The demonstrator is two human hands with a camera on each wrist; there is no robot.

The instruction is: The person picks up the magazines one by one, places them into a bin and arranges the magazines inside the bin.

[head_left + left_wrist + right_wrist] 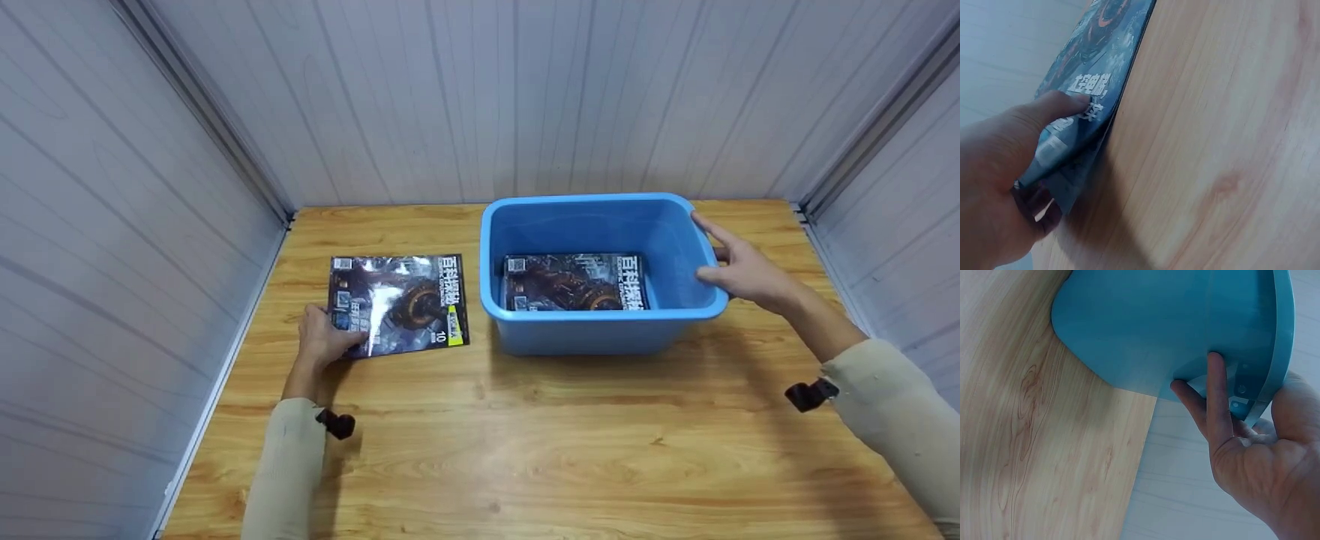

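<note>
A glossy magazine [405, 300] with a dark cover lies flat on the left of the wooden table [525, 442]. My left hand [324, 341] pinches its near-left corner. In the left wrist view the thumb of my left hand [1010, 169] lies on the cover of the magazine [1095, 62] and fingers curl under the lifted corner. A blue plastic tub [600, 334] stands to the right, with a second, like magazine [574, 283] flat on its bottom. My right hand [739, 266] grips the tub's right rim. The right wrist view shows my right hand [1258, 467] with fingers under the rim of the tub [1157, 326].
Pale panelled walls [112, 262] close the table in on the left, back and right. Bare wood stretches across the front of the table and between the magazine and the tub. A small black camera mount [810, 394] shows at each wrist.
</note>
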